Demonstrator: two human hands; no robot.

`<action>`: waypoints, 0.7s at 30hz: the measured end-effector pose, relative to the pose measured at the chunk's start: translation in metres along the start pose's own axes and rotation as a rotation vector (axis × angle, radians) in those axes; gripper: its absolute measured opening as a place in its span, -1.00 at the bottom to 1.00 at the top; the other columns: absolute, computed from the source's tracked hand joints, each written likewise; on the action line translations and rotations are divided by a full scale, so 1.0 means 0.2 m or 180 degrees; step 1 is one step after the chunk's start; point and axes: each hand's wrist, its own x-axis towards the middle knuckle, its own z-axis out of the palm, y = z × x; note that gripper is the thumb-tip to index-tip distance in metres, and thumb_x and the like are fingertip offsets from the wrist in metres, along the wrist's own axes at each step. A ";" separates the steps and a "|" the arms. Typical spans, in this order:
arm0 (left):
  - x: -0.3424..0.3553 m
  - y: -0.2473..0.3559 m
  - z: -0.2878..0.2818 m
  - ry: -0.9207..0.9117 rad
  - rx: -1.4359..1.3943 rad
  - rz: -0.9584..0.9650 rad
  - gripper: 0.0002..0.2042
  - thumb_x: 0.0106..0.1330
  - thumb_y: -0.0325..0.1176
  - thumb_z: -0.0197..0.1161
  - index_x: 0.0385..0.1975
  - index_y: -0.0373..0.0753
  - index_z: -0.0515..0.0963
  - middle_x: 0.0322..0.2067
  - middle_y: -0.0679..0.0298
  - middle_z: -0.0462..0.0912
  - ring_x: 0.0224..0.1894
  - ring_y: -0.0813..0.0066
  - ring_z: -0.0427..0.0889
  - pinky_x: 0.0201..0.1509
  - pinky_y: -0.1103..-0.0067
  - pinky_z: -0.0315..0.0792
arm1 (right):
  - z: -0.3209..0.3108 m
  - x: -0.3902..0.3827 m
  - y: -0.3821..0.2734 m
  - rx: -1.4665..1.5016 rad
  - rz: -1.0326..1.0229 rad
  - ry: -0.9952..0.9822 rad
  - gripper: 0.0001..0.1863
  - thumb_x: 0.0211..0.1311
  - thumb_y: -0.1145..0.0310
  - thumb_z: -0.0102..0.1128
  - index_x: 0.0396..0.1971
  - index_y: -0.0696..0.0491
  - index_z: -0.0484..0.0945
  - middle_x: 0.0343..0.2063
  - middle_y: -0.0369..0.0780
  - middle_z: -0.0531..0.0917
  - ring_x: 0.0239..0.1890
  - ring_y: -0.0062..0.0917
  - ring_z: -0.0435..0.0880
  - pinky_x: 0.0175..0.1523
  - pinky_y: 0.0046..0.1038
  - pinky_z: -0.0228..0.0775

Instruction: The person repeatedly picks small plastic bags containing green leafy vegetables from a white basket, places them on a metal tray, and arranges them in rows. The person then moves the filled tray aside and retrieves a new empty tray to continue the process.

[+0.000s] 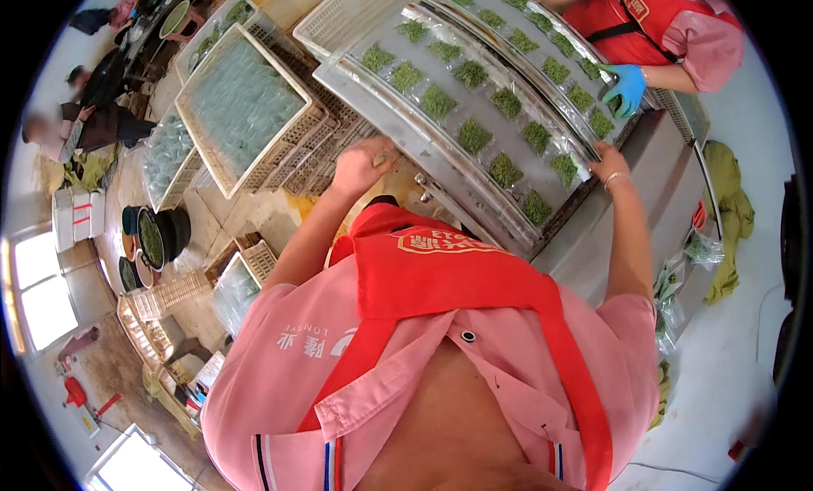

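My left hand (366, 162) is closed at the left of a metal machine bed (356, 84), around something small that I cannot make out. My right hand (608, 164) has its fingers curled on a long metal bar (568, 122) along the right side of the bed. Small clear bags of chopped green vegetable (472, 136) lie in rows on the bed, divided by long metal strips.
A person's blue-gloved hand (624, 88) is at the upper right. Stacked crates (254, 110) with empty bags stand at the left, several round tubs (152, 237) on the floor behind. A grey metal surface (567, 245) lies to the right. Other people (85, 110) are at the upper left.
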 end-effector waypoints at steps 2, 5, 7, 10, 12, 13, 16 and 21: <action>0.19 -0.11 -0.02 0.0348 0.0635 0.0151 -0.61 0.02 -0.20 0.29 -0.13 -0.19 0.49 -0.05 0.14 0.51 -0.02 0.20 0.49 0.04 0.38 0.36 | 0.03 -0.19 -0.21 0.0419 -0.0304 -0.0239 -0.12 -0.26 0.21 0.41 0.19 -0.06 0.22 0.14 -0.02 0.32 0.19 -0.20 0.29 0.23 -0.34 0.17; 0.54 -0.37 -0.03 0.0417 0.1443 -0.0220 -0.36 -0.07 0.02 0.33 0.03 -0.17 0.38 0.16 0.09 0.30 0.20 0.20 0.28 0.24 0.18 0.09 | 0.22 -0.44 -0.42 0.0666 -0.0449 -0.0460 0.11 -0.38 0.22 0.49 0.29 -0.17 0.02 0.29 0.01 -0.02 0.26 -0.14 0.15 0.24 -0.32 0.16; 0.79 -0.49 -0.04 0.0136 0.1498 -0.0568 -0.25 -0.10 0.12 0.31 0.10 -0.14 0.32 0.18 0.06 0.26 0.21 0.14 0.25 0.24 0.13 0.07 | 0.24 -0.54 -0.54 0.1041 -0.0231 -0.0408 0.17 -0.43 0.23 0.52 0.30 -0.21 -0.03 0.30 0.01 -0.08 0.26 -0.11 0.15 0.23 -0.31 0.18; 0.92 -0.46 0.03 -0.0647 0.1535 -0.0482 -0.11 -0.17 0.23 0.29 0.19 -0.11 0.21 0.21 0.01 0.18 0.24 0.04 0.18 0.25 0.10 0.02 | 0.33 -0.54 -0.52 0.1406 0.0427 0.0405 0.20 -0.45 0.23 0.54 0.30 -0.27 -0.06 0.29 0.05 -0.08 0.25 -0.08 0.16 0.21 -0.31 0.21; 0.94 -0.38 0.10 -0.0890 0.1234 -0.0056 -0.05 -0.23 0.26 0.31 0.21 -0.11 0.17 0.24 0.00 0.10 0.26 -0.07 0.09 0.27 0.10 -0.03 | 0.40 -0.52 -0.61 0.0961 0.0523 0.0509 0.20 -0.45 0.21 0.54 0.30 -0.29 -0.05 0.28 0.06 -0.07 0.23 -0.08 0.19 0.18 -0.29 0.25; 0.93 -0.37 0.13 -0.0817 0.0948 0.0223 -0.02 -0.26 0.26 0.32 0.21 -0.12 0.17 0.25 0.00 0.06 0.26 -0.15 0.04 0.28 0.10 -0.06 | 0.42 -0.49 -0.65 0.0737 0.0574 0.0554 0.20 -0.46 0.20 0.54 0.30 -0.30 -0.05 0.28 0.07 -0.06 0.22 -0.07 0.20 0.17 -0.28 0.27; 0.94 -0.32 0.14 -0.1053 0.0811 0.0418 -0.02 -0.27 0.24 0.35 0.24 0.01 0.12 0.27 0.04 0.03 0.28 -0.05 0.05 0.28 0.07 -0.05 | 0.41 -0.40 -0.75 0.0791 0.0915 0.0573 0.18 -0.43 0.20 0.53 0.29 -0.32 -0.05 0.26 0.08 -0.03 0.17 -0.06 0.29 0.08 -0.26 0.36; 1.04 -0.39 0.11 -0.1151 0.0467 0.0990 -0.04 -0.26 0.20 0.37 0.25 0.07 0.12 0.30 0.10 -0.05 0.28 -0.02 0.04 0.28 0.06 -0.06 | 0.51 -0.24 -0.89 0.0978 0.0696 0.0986 0.01 -0.23 0.34 0.35 0.29 -0.29 -0.04 0.23 0.10 0.04 0.08 -0.04 0.38 0.00 -0.27 0.42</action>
